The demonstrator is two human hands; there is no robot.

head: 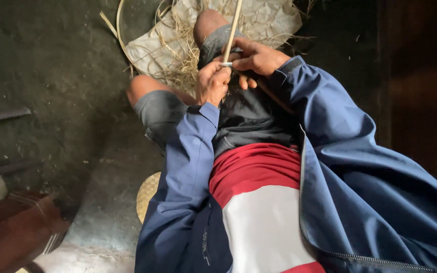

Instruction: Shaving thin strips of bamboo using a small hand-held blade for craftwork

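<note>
Blue jacket sleeves and a red-and-white shirt fill the near part of the view, and past them both hands meet over the lap of a person seated on the floor. Between the hands runs a thin, pale bamboo strip, straight and narrow, rising from the hands toward the top edge of the view; its lower end is hidden in the grip. A small metal blade lies across the strip where the hands come together, though too little of it shows to tell its shape. Clenched into a fist just below the blade, the left hand wraps around the strip's lower part. From the other side the right hand reaches in with fingers curled, thumb and forefinger pressing at the strip and blade; I cannot tell which of the two it actually grips. Beyond the hands, between the bare knees, a crumpled pale sheet is spread on the dark floor and carries a loose heap of straw-coloured shavings, with a long curved strip arching along its left edge. Beside the left elbow part of a round woven mat shows on the floor.
</note>
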